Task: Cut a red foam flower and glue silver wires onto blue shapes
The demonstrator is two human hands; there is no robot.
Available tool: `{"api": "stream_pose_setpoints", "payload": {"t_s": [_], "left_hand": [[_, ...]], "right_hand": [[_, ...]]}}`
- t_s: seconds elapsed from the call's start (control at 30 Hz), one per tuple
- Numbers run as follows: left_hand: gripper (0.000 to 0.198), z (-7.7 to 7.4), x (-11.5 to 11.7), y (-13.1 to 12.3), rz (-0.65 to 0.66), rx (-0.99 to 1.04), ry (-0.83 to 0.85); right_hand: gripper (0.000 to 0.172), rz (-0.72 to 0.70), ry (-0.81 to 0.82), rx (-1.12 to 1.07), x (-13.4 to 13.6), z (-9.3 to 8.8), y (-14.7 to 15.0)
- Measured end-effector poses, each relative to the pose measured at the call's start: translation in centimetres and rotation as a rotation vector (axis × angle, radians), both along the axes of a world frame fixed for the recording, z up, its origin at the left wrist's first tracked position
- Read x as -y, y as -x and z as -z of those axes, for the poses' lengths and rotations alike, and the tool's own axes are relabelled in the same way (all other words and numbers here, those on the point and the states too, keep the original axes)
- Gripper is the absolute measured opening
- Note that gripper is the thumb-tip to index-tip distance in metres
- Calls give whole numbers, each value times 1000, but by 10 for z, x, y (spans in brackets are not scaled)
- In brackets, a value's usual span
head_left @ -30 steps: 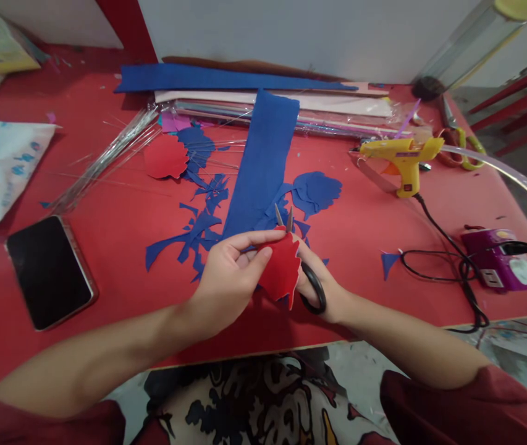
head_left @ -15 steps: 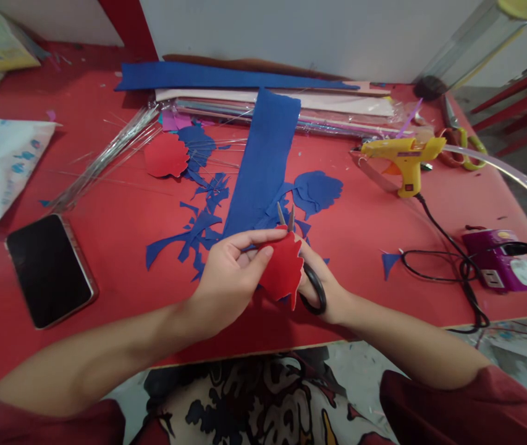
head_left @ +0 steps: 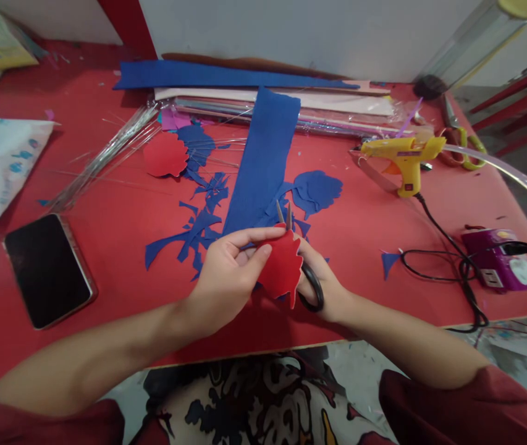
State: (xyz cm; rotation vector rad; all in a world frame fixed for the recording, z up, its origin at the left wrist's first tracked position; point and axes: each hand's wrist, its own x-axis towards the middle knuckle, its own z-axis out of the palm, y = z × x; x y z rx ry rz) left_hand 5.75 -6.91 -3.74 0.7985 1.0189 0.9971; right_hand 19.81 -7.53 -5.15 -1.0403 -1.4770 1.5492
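Observation:
Between thumb and fingers, my left hand (head_left: pixel 228 272) pinches a red paper cutout (head_left: pixel 282 269) with a scalloped right edge. My right hand (head_left: pixel 325 281) is closed on black-handled scissors (head_left: pixel 313 290), whose slightly parted blades point away from me past the cutout's top edge. Part of the right fingers is hidden behind the red piece. Just beyond the hands lies a long blue paper strip (head_left: pixel 265 154). Blue scraps (head_left: pixel 201 228) are scattered to its left, and a stack of blue scalloped cutouts (head_left: pixel 317 191) rests on its right. Another red cutout (head_left: pixel 165 154) lies farther back on the left.
On the right are a yellow glue gun (head_left: pixel 404 154), a purple power socket (head_left: pixel 501 259) with cables, and a second pair of scissors (head_left: pixel 462 142). A phone (head_left: pixel 50 269) and thin wires (head_left: pixel 110 148) lie left. Wrapped strips (head_left: pixel 328 111) line the back.
The scissor blades have closed slightly towards each other. Both hands and the red cutout stay almost in the same place.

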Motion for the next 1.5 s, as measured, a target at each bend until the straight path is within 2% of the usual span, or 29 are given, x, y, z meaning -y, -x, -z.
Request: {"api": "stream_pose_setpoints", "payload": {"t_s": [0.3,0.47,0.67,0.93,1.07,1.23,1.33,1.5], "left_hand": [[21,-2,-3,1,-11,-13,-3],[24,0,-5,3,-20,-34,-31],[22,3,-9,4,-34,-50,-63],[20,6,-17,6,-49,-242,-178],[20,6,-20,7,-38,-344,-273],[19,12,-22,9,-24,-441,-394],[20,19,-22,10,7,-496,-468],[22,25,-21,13,107,-590,-602]], "right_hand": [[42,40,63,16,-1,6,0],[43,13,124,40,-2,6,-2],[47,22,68,-5,-6,6,-2],[49,252,86,-109,-20,9,-7],[41,363,-20,3,-29,8,-11],[41,455,-166,148,-38,14,-15],[38,411,-156,132,-40,14,-17],[34,232,-53,-24,-39,8,-17]]}}
